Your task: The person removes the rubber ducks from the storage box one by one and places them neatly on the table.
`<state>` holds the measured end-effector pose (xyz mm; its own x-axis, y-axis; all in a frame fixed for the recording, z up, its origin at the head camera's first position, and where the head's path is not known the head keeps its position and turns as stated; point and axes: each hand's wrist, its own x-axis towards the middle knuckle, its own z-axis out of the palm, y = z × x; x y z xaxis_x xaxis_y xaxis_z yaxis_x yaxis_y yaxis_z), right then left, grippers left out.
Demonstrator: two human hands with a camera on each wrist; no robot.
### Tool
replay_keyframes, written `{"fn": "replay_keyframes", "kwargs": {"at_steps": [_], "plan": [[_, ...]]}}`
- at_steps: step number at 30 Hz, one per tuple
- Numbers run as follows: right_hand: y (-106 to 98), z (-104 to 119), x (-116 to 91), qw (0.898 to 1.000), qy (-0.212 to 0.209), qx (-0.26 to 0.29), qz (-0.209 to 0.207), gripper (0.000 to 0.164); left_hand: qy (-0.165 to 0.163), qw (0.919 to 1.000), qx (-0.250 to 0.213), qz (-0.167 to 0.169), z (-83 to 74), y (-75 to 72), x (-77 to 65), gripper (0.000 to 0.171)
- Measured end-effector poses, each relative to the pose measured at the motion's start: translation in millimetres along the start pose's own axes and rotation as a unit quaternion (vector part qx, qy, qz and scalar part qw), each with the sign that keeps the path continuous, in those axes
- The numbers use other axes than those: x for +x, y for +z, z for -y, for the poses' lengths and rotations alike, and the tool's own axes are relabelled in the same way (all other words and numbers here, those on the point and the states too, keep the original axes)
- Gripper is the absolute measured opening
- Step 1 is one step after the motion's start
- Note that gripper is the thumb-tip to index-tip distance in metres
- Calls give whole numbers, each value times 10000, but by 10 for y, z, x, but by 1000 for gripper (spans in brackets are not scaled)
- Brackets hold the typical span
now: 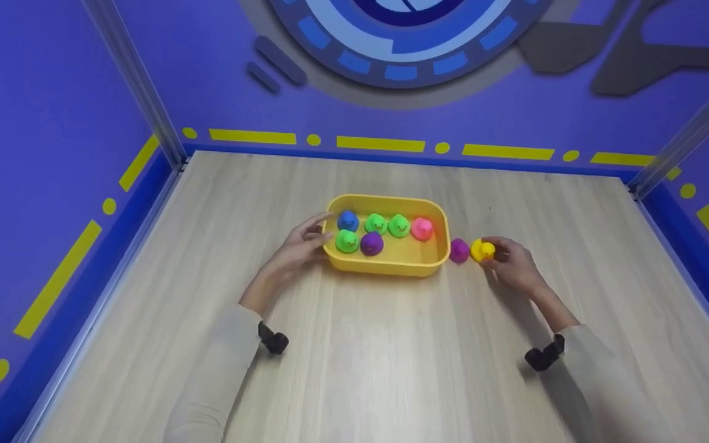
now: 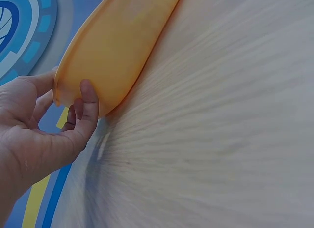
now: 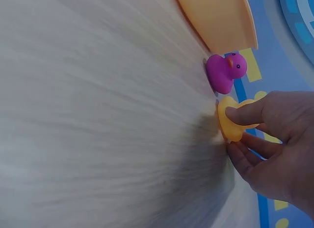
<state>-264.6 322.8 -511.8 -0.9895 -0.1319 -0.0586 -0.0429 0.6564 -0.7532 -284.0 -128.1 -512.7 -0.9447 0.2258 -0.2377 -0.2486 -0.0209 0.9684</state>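
A yellow plastic tub [image 1: 385,269] stands on the table, and my left hand [image 1: 296,247] holds its left end, fingers at the rim and against the outer wall [image 2: 115,51]. Inside are several rubber ducks: blue [image 1: 348,220], purple [image 1: 372,243], pink [image 1: 422,229] and several green ones [image 1: 347,241]. To the right of the tub, my right hand [image 1: 516,267] pinches a yellow rubber duck [image 3: 226,122] between thumb and fingers, at the tabletop. Between that duck and the tub sits a magenta-purple duck [image 3: 223,73], upright on the wood.
The light wooden table [image 1: 354,369] is closed in by blue-purple printed panels [image 1: 219,80] at the back and both sides. Metal corner posts [image 1: 139,80] rise at the back corners. A small black wrist camera [image 1: 274,340] sits on each sleeve.
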Motion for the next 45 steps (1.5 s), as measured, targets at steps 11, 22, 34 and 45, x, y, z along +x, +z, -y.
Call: {"fn": "replay_keyframes", "kwargs": {"at_steps": [11, 22, 34, 45], "plan": [[-34, -46, -74, 9998, -121, -135, -98, 52, 1, 9999, -7, 126, 31, 63, 8, 56], [-120, 26, -135, 9993, -264, -229, -90, 57, -54, 10000, 16, 64, 11, 62, 6, 55], [-347, 328, -27, 9959, -836, -343, -55, 55, -3, 10000, -3, -40, -9, 10, -4, 57], [-228, 693, 155, 9950, -936, -338, -86, 54, 12, 10000, -3, 41, -18, 0, -10, 55]]}}
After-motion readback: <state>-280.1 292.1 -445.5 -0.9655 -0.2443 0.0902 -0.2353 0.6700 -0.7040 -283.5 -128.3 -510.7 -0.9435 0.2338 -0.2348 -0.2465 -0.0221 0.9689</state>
